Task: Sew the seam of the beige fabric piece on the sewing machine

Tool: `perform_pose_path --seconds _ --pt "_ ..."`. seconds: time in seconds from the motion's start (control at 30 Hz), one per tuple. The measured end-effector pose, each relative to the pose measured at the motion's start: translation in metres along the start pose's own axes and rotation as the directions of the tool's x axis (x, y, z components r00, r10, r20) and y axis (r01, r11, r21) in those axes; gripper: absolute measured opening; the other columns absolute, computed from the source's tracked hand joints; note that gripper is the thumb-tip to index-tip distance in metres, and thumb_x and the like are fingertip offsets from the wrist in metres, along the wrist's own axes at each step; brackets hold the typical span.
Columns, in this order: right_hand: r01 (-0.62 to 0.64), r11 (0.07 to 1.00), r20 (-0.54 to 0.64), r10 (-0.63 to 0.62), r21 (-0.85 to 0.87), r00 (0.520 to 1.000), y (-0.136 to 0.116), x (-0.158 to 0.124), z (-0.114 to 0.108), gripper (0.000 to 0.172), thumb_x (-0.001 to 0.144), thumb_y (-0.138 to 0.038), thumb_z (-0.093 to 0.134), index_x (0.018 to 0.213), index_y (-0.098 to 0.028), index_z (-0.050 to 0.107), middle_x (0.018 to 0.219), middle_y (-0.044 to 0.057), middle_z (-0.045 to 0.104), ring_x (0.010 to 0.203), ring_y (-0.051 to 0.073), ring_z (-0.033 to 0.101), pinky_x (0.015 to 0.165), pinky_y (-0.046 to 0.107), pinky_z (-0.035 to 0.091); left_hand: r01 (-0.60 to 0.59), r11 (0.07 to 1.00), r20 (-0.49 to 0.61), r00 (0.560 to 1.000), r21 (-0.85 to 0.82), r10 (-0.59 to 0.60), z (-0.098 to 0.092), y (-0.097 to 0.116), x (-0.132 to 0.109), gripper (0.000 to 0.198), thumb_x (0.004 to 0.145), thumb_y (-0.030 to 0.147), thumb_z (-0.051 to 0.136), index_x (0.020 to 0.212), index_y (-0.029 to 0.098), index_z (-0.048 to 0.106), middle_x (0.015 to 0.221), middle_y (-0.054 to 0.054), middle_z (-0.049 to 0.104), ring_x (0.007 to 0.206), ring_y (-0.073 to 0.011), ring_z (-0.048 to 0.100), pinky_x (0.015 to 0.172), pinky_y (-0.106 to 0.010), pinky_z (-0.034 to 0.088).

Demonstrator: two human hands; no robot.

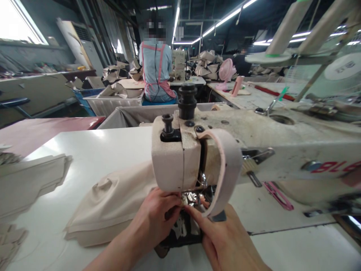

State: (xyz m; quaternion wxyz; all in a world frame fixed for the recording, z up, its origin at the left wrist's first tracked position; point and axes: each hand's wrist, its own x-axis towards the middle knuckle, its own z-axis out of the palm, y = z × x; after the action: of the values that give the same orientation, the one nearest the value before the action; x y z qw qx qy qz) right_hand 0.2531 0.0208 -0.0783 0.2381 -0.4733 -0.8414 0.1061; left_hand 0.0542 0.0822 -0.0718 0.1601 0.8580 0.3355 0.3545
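My left hand (159,212) is closed in a pinch on the edge of a beige fabric piece (121,194), just in front of the presser foot (193,197). The fabric spreads out to the left, puckered on top, with a seam along its lower border. From the other side comes my right hand (222,233), its index finger stretched out so that the tip meets the left fingertips by the foot. Its other fingers are partly hidden behind a curved pale strap (232,162) on the sewing machine head (172,162). The needle is hard to make out.
Flat stacked fabric pieces (34,177) lie on the white table (113,141) at left. Pink thread snips (279,195) rest right of the machine. Behind stand a grey lined bin (124,116), a seated person (156,67) and a pink fan (226,71). Thread cones (287,28) stand upper right.
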Motion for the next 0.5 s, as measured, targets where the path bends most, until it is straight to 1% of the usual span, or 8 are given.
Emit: perform_pose_path --seconds 0.07,0.13,0.2,0.3,0.4,0.43,0.5 --pt "0.008 1.000 -0.019 -0.009 -0.025 1.000 -0.0002 0.0011 0.0001 0.066 0.073 -0.003 0.047 0.135 -0.025 0.050 0.119 0.011 0.055 0.116 0.033 0.045 0.095 0.052 0.045 0.054 0.998 0.024 0.998 -0.017 -0.053 -0.0013 -0.0010 -0.0010 0.017 0.075 0.004 0.057 0.076 0.018 0.066 0.075 0.000 0.071 0.072 -0.0163 0.066 0.070 -0.025 0.051" --pt "0.020 0.999 -0.041 -0.022 -0.047 0.999 0.0004 0.0017 -0.0002 0.062 0.073 -0.003 0.047 0.131 -0.024 0.053 0.118 0.011 0.056 0.115 0.032 0.047 0.094 0.050 0.047 0.105 0.994 0.021 0.994 -0.014 -0.105 0.0000 -0.0040 -0.0035 0.016 0.072 0.002 0.061 0.073 0.018 0.065 0.071 0.002 0.069 0.066 -0.0134 0.065 0.066 -0.022 0.049" --pt "0.032 0.997 -0.049 -0.035 -0.067 0.998 0.0016 0.0019 -0.0002 0.061 0.073 -0.003 0.046 0.129 -0.024 0.054 0.114 0.010 0.058 0.113 0.032 0.048 0.093 0.049 0.048 0.130 0.992 0.010 0.992 0.000 -0.130 0.0030 -0.0071 -0.0064 0.015 0.073 0.003 0.061 0.069 0.017 0.063 0.068 0.003 0.068 0.061 -0.0117 0.063 0.063 -0.021 0.048" --pt "0.052 0.995 -0.051 -0.056 -0.080 0.997 0.0032 0.0024 0.0000 0.061 0.072 -0.002 0.045 0.129 -0.022 0.054 0.111 0.010 0.058 0.113 0.032 0.049 0.093 0.048 0.049 0.124 0.992 0.002 0.992 0.001 -0.124 0.0063 -0.0079 -0.0089 0.015 0.077 0.006 0.057 0.068 0.018 0.063 0.067 0.002 0.068 0.059 -0.0119 0.062 0.062 -0.021 0.047" --pt "0.051 0.998 -0.054 -0.054 -0.048 0.997 0.0036 0.0026 -0.0012 0.063 0.073 -0.001 0.044 0.131 -0.022 0.052 0.111 0.009 0.057 0.112 0.031 0.049 0.092 0.046 0.049 0.102 0.995 -0.015 0.995 -0.024 -0.102 0.0054 -0.0051 -0.0082 0.015 0.077 0.010 0.054 0.069 0.018 0.064 0.070 0.000 0.070 0.062 -0.0140 0.064 0.061 -0.022 0.048" --pt "0.043 0.999 -0.056 -0.044 -0.028 0.997 0.0036 0.0024 -0.0022 0.062 0.073 -0.001 0.044 0.130 -0.023 0.053 0.110 0.009 0.057 0.109 0.029 0.050 0.090 0.046 0.049 0.098 0.995 -0.006 0.995 -0.033 -0.098 0.0046 -0.0042 -0.0074 0.016 0.078 0.010 0.053 0.070 0.018 0.065 0.071 -0.001 0.070 0.063 -0.0143 0.065 0.060 -0.022 0.048" --pt "0.023 1.000 -0.074 -0.021 0.022 0.997 0.0039 0.0016 -0.0047 0.055 0.072 -0.001 0.043 0.121 -0.022 0.058 0.106 0.008 0.056 0.102 0.027 0.052 0.088 0.043 0.050 0.104 0.994 0.043 0.994 -0.042 -0.102 0.0031 -0.0032 -0.0058 0.017 0.078 0.010 0.052 0.072 0.017 0.066 0.070 -0.001 0.070 0.061 -0.0139 0.064 0.058 -0.021 0.048"
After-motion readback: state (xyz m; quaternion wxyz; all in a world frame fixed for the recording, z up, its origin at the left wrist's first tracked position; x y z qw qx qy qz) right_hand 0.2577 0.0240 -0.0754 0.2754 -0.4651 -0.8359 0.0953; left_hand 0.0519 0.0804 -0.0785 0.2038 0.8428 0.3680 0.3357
